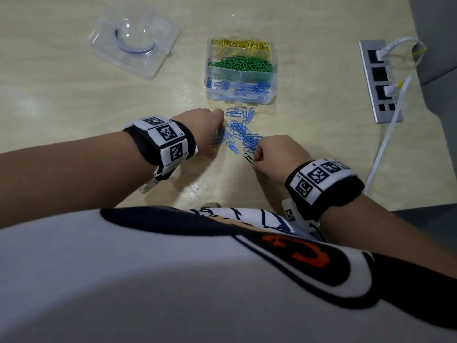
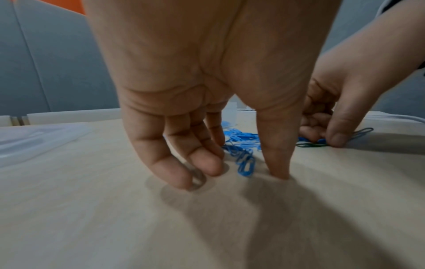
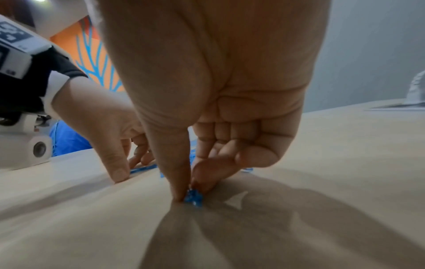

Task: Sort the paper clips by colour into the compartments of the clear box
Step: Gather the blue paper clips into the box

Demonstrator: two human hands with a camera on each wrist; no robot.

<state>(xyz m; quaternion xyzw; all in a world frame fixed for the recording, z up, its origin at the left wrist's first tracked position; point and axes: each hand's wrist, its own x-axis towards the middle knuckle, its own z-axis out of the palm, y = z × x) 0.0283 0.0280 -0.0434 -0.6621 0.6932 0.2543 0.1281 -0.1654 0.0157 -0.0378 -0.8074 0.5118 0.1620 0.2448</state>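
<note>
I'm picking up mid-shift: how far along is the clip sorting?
Well along. The clear box already holds yellow clips, green clips and some blue clips, each in a separate compartment. In hand: the right hand pinches blue clips off the table; the left hand has fingertips down at the pile's edge. Left: the loose blue pile and one dark clip.

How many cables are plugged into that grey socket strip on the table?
2. One white plug sits in the farthest socket of the socket strip; the other white plug is two sockets nearer. None seems hidden.
</note>
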